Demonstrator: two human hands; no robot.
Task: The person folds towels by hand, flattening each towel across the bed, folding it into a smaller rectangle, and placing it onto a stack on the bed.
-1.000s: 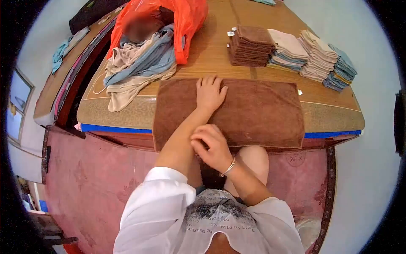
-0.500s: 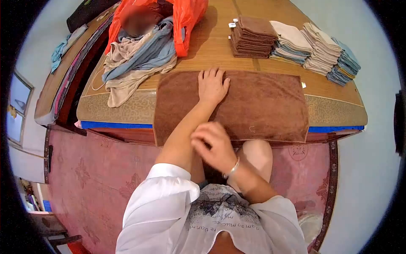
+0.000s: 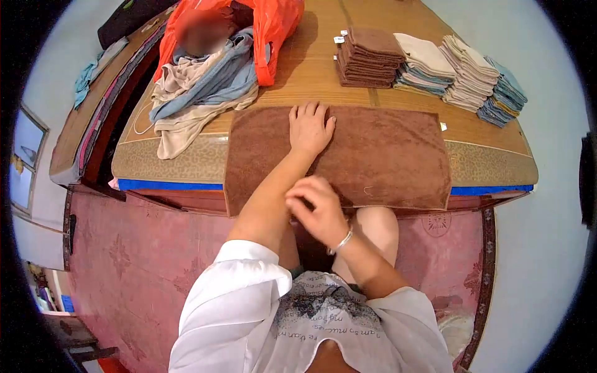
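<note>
A brown towel (image 3: 385,155) lies spread over the bed's front edge, its lower part hanging down. My left hand (image 3: 310,129) rests flat on the towel's upper left part, fingers a little apart. Below it, beside my left forearm, my right hand (image 3: 316,208) is held with curled fingers and a bracelet at the wrist; nothing shows in it. Past the towel at the right stand a stack of folded brown towels (image 3: 370,57), a mixed cream and blue stack (image 3: 425,64), a cream stack (image 3: 469,73) and a blue stack (image 3: 504,92).
At the back left, a red plastic bag (image 3: 273,40) lies open with crumpled blue and beige cloths (image 3: 205,93) spilling out. Farther left is a second padded surface (image 3: 65,155) with a light blue cloth (image 3: 93,74). Reddish patterned flooring (image 3: 143,261) lies below the bed (image 3: 497,163).
The view has shifted slightly, so the towel and stacks sit a little higher. My left hand stays on the towel; my right hand has moved slightly beside my left forearm, fingers still curled.
</note>
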